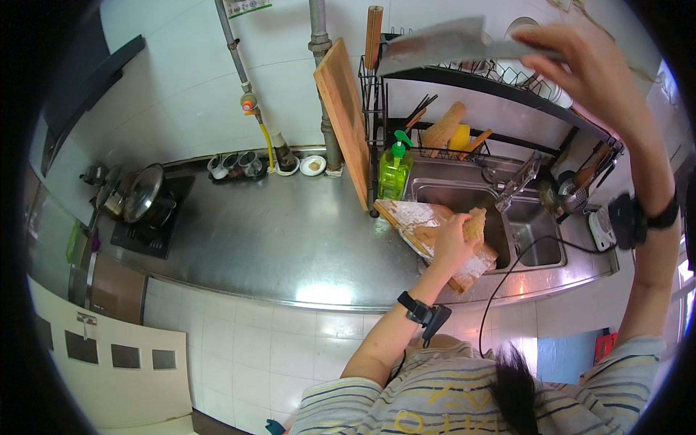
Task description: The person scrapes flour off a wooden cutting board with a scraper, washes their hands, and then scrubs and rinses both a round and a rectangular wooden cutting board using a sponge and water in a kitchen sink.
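Observation:
My left hand (452,239) grips a tan scrubber (475,225), which looks like a piece of loofah. It rests over a wooden cutting board (421,215) dusted with white powder. This board lies at an angle across the counter and the front left of the sink. Raised high at the right, my right hand (590,68) holds a cleaver (435,46) by its handle. The blade points left, is blurred, and overlaps the view of the knife holder (372,81) on the dish rack. I cannot tell whether the blade touches the rack.
A black dish rack (489,81) spans the double sink (535,231). Beside it stand a green soap pump bottle (395,171) and an upright wooden board (342,119). A black cable (497,288) crosses the sink's front edge. A lidded pot (145,196) sits on the stove at left.

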A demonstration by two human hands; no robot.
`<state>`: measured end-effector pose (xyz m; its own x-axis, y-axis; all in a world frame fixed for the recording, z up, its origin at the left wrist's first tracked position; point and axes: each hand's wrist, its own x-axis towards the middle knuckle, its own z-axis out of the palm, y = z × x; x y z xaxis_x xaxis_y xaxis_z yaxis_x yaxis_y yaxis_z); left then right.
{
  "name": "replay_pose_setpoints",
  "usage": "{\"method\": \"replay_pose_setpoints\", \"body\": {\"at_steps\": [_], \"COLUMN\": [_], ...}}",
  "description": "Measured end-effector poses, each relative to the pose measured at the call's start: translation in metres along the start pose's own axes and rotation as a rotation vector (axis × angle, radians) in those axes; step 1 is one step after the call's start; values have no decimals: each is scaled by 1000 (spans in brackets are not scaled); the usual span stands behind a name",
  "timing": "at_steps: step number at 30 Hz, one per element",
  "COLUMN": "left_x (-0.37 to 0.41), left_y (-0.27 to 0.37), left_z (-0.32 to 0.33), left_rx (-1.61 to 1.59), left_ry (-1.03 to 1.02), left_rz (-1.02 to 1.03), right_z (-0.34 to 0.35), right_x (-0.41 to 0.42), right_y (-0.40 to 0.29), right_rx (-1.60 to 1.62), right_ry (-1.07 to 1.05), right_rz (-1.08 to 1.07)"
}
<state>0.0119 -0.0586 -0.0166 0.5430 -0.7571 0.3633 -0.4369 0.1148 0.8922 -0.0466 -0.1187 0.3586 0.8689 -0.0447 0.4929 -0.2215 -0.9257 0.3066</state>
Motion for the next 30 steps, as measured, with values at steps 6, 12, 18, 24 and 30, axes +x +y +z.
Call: {"method": "replay_pose_setpoints", "body": {"at_steps": [6,12,18,24,30], "left_x": [8,-4,-13,-21,-18], "left_y": [1,-13,-17,-23,-25], "left_z": [-11,-44,-59,-53,-29], "left_rx": [11,66,23,6,-60], "left_ry": [37,24,76,160,176], "left_rz": [60,36,21,10,-28], "right_z": [-35,4,47,69,44], "right_x": [85,160,196,176,84], "right_y": [-62,-77,-85,-68,-37], "right_rx": [-415,-664,-682,-544,-166], "right_ry": [-196,-312,-339,-321,-318], "right_rz": [50,-89,-128,-135,-83]}}
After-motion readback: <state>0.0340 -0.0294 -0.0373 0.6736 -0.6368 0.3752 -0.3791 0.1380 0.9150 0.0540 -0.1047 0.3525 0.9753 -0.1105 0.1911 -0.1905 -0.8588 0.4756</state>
